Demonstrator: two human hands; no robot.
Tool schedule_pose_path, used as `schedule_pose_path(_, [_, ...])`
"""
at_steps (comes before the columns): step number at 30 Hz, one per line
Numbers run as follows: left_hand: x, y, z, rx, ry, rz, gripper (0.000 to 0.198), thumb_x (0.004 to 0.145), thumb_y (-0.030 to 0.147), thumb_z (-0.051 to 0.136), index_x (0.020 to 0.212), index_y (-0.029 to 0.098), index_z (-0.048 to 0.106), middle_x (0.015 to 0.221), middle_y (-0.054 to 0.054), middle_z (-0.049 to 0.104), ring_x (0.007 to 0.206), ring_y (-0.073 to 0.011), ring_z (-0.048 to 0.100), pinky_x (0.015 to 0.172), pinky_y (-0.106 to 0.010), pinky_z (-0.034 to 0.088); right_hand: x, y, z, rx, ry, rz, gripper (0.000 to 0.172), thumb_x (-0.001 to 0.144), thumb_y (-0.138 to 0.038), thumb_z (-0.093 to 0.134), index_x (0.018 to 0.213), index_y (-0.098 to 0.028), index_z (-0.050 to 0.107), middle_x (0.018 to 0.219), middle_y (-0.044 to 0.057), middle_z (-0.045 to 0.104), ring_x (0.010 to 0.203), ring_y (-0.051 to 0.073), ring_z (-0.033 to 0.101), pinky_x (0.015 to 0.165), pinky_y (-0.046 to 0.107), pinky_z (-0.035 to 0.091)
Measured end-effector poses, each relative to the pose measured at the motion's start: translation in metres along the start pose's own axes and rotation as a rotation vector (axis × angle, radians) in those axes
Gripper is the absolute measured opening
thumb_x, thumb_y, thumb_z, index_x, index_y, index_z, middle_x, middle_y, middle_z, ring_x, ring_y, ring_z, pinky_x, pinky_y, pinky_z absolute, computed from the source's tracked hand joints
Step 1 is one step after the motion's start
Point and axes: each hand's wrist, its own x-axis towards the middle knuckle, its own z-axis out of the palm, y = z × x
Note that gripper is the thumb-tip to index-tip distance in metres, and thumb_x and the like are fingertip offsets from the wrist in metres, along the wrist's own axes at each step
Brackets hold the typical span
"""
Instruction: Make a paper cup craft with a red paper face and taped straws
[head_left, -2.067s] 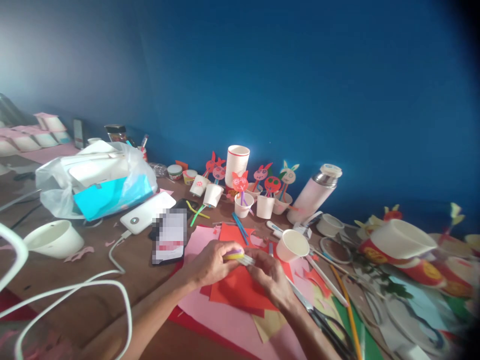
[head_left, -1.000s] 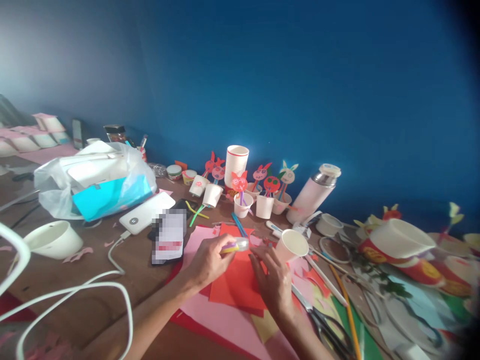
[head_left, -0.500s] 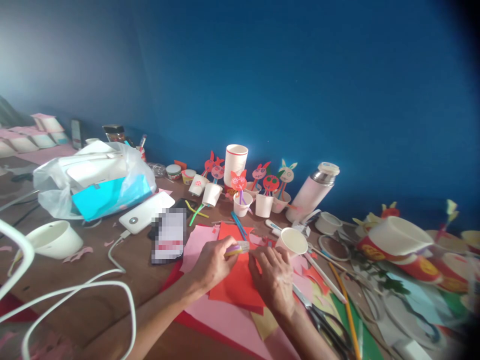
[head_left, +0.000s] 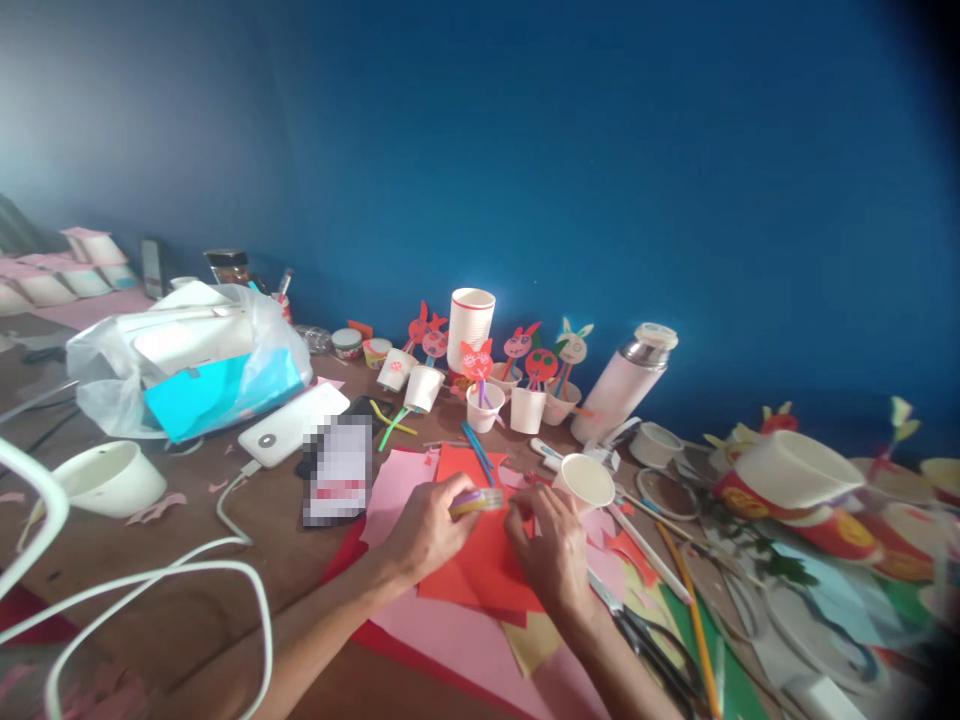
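My left hand [head_left: 433,525] is closed around a small purple-and-yellow piece with a pale, see-through end [head_left: 478,500]; its kind is not clear. Just to its right, my right hand [head_left: 553,545] curls with thumb and forefinger drawn together. Anything between those fingertips is too small or hidden to make out. Both hands are over red paper [head_left: 480,570], which lies on pink sheets [head_left: 435,645]. A white paper cup [head_left: 587,485] stands by the right fingers. Blue straws [head_left: 478,450] lie beyond the hands.
Scissors [head_left: 649,640] and an orange pencil [head_left: 697,635] lie right of my right forearm. Decorated paper cups [head_left: 528,410] and a thermos [head_left: 622,385] stand by the wall. A phone [head_left: 337,475], a white power bank [head_left: 292,425] and a looping cable [head_left: 255,590] lie left.
My right hand has shifted slightly right, with its fingers drawn in more, widening the gap to the left hand. My left hand keeps its hold on the small purple-and-yellow piece.
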Motion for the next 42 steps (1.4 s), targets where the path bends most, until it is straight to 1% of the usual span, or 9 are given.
schedule_pose_path(6, [0.002,-0.005,-0.001,-0.038,0.036,0.002,0.008,0.079,0.022,0.053,0.073,0.018,0.050,0.059,0.005,0.051,0.054,-0.0075,0.046,0.053,-0.015,0.036,0.000,0.000,0.000,0.145,-0.055,0.013,0.012,0.084,-0.013,0.048,0.081,-0.020,0.058,0.078,0.002,0.065,0.073,0.017,0.058,0.077,0.034,0.037])
schedule_pose_path(11, [0.001,-0.004,-0.002,-0.006,0.069,0.076,0.005,0.079,0.019,0.053,0.075,0.018,0.053,0.062,0.003,0.057,0.055,-0.0081,0.051,0.055,-0.015,0.038,0.001,-0.005,0.000,0.409,-0.146,0.321,0.011,0.083,-0.026,0.054,0.075,-0.020,0.057,0.072,0.001,0.062,0.071,0.017,0.058,0.072,0.030,0.042])
schedule_pose_path(13, [0.000,-0.003,-0.004,-0.001,0.075,0.119,0.002,0.078,0.016,0.054,0.077,0.018,0.055,0.066,0.001,0.062,0.058,-0.0090,0.056,0.057,-0.015,0.040,0.003,-0.004,-0.002,0.469,-0.188,0.371,0.011,0.084,-0.028,0.053,0.076,-0.020,0.055,0.071,0.000,0.061,0.068,0.016,0.057,0.065,0.026,0.044])
schedule_pose_path(19, [0.000,-0.005,-0.006,-0.023,-0.034,0.229,0.010,0.072,0.010,0.055,0.079,0.016,0.058,0.069,-0.002,0.066,0.060,-0.0112,0.060,0.058,-0.017,0.042,0.009,0.003,-0.012,0.644,-0.359,0.319,0.008,0.078,-0.021,0.053,0.082,-0.021,0.047,0.070,-0.003,0.053,0.064,0.012,0.052,0.060,0.022,0.043])
schedule_pose_path(22, [0.000,-0.008,-0.004,-0.045,-0.060,0.243,0.011,0.072,0.010,0.053,0.080,0.016,0.057,0.073,-0.002,0.066,0.064,-0.0116,0.061,0.060,-0.017,0.043,0.010,0.007,-0.016,0.626,-0.432,0.265,0.023,0.075,-0.017,0.051,0.098,-0.020,0.047,0.066,-0.005,0.052,0.061,0.012,0.052,0.059,0.023,0.042])
schedule_pose_path(24, [-0.001,-0.008,-0.003,-0.047,-0.077,0.221,0.009,0.072,0.010,0.053,0.078,0.016,0.057,0.071,-0.001,0.065,0.062,-0.0108,0.059,0.059,-0.017,0.042,0.010,0.009,-0.017,0.603,-0.463,0.220,0.025,0.074,-0.015,0.048,0.098,-0.019,0.051,0.066,-0.004,0.053,0.061,0.013,0.052,0.059,0.023,0.041])
schedule_pose_path(29, [0.000,-0.006,-0.006,-0.036,-0.105,0.144,0.009,0.071,0.010,0.050,0.074,0.017,0.055,0.063,0.003,0.059,0.052,-0.0079,0.049,0.052,-0.017,0.036,0.009,0.013,-0.016,0.611,-0.424,0.198,0.020,0.073,-0.011,0.043,0.085,-0.020,0.057,0.069,-0.002,0.054,0.064,0.013,0.052,0.059,0.022,0.041])
schedule_pose_path(33, [0.001,-0.003,-0.008,-0.050,-0.120,0.125,0.005,0.073,0.012,0.052,0.074,0.016,0.055,0.063,0.002,0.059,0.054,-0.0086,0.050,0.053,-0.017,0.036,0.008,0.010,-0.016,0.662,-0.462,0.238,0.011,0.079,-0.019,0.047,0.086,-0.020,0.055,0.073,-0.002,0.054,0.068,0.013,0.052,0.061,0.022,0.041])
schedule_pose_path(42, [-0.001,-0.008,-0.007,-0.013,-0.086,0.236,0.009,0.071,0.010,0.051,0.076,0.017,0.056,0.063,0.002,0.058,0.053,-0.0079,0.049,0.053,-0.017,0.035,0.007,0.006,-0.013,0.625,-0.420,0.241,0.012,0.072,-0.017,0.050,0.082,-0.019,0.055,0.067,-0.002,0.054,0.060,0.012,0.052,0.055,0.022,0.041])
